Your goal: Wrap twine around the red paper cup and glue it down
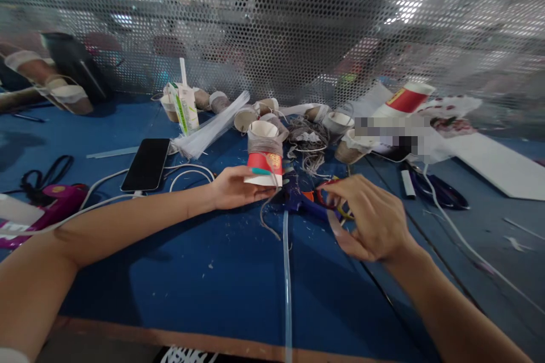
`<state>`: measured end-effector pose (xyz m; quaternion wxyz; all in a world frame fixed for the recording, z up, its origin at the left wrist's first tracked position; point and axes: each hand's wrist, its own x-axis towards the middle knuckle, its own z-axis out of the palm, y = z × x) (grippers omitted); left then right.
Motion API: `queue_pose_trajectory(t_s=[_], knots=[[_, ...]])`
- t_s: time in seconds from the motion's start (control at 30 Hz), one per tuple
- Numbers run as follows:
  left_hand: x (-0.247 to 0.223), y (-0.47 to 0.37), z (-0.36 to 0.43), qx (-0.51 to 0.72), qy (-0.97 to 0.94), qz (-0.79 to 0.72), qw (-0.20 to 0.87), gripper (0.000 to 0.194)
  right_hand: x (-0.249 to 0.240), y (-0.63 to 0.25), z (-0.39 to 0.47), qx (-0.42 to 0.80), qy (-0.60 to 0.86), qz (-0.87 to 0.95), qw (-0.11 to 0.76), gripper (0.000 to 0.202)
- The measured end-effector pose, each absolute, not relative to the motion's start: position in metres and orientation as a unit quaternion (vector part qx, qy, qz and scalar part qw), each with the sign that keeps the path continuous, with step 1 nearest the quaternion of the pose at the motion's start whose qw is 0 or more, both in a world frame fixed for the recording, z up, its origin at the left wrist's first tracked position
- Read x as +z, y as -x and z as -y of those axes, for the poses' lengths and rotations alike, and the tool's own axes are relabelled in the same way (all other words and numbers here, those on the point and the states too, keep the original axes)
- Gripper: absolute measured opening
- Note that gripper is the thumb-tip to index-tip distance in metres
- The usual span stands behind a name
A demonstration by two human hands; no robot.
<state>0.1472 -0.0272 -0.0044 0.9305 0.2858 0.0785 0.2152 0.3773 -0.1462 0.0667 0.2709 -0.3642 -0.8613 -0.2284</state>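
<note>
several cups [340, 123] (twine-wrapped) and a phone [147, 164] crowd behind the held cup [264, 154].

Left hand [232, 188] closed in grip; right hand [370, 218] fingers curled, lowered.

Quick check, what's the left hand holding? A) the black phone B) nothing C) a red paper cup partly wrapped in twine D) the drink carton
C: the left hand grips the red paper cup, whose upper half is wound with twine; the phone lies apart on the blue table.
</note>
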Motion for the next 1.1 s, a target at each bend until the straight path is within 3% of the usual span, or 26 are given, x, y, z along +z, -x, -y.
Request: queue_pose_trajectory(t_s=[0.13, 0.27, 0.57, 0.77, 0.83, 1.0, 1.1], knots=[[-0.005, -0.149, 0.03, 0.233, -0.316, -0.101, 0.914, 0.048, 0.066, -0.384, 0.134, -0.088, 0.484, 0.863, 0.117, 0.033], [-0.002, -0.152, 0.035, 0.253, -0.334, -0.127, 0.899, 0.048, 0.054, -0.378, 0.133, -0.063, 0.557, 0.828, 0.009, 0.036], [0.005, -0.153, 0.039, 0.279, -0.367, -0.126, 0.878, 0.047, 0.033, -0.36, 0.14, -0.136, 0.588, 0.796, 0.038, 0.026], [0.003, -0.151, 0.036, 0.272, -0.339, -0.131, 0.891, 0.048, 0.034, -0.357, 0.133, -0.08, 0.671, 0.737, -0.012, 0.021], [0.002, -0.15, 0.035, 0.253, -0.343, -0.123, 0.896, 0.05, 0.036, -0.361, 0.131, -0.078, 0.67, 0.737, 0.03, 0.021], [0.0, -0.147, 0.033, 0.231, -0.348, -0.163, 0.894, 0.049, 0.035, -0.377, 0.125, -0.12, 0.578, 0.762, 0.266, 0.015], [-0.002, -0.148, 0.033, 0.241, -0.355, -0.189, 0.883, 0.05, 0.034, -0.378, 0.125, -0.103, 0.549, 0.75, 0.355, 0.016]])
